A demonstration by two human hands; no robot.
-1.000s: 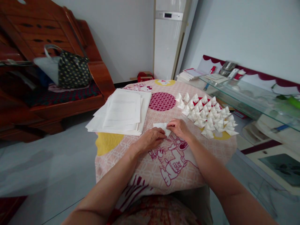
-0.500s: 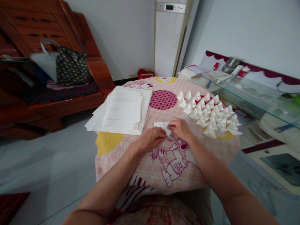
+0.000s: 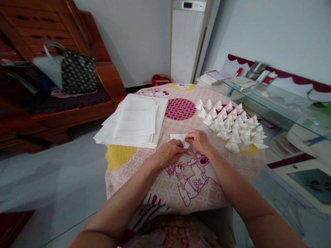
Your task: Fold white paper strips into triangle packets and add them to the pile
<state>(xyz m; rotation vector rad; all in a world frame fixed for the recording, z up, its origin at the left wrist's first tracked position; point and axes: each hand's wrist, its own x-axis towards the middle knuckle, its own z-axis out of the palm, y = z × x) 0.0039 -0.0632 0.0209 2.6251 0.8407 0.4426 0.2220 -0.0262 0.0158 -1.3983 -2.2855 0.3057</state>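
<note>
The left hand (image 3: 167, 152) lies curled over the near edge of the paper (image 3: 178, 136), its grip unclear. Probably light, thin and easily creased, the paper sits on the worktop (image 3: 124, 187) between the hands, best taken by its edges, white and apparently folded; the right hand (image 3: 199, 140) pinches its right end.

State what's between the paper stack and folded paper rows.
Head view: a pink circle on the tablecloth; nearer the wearer, a small paper, left hand and right hand.
</note>
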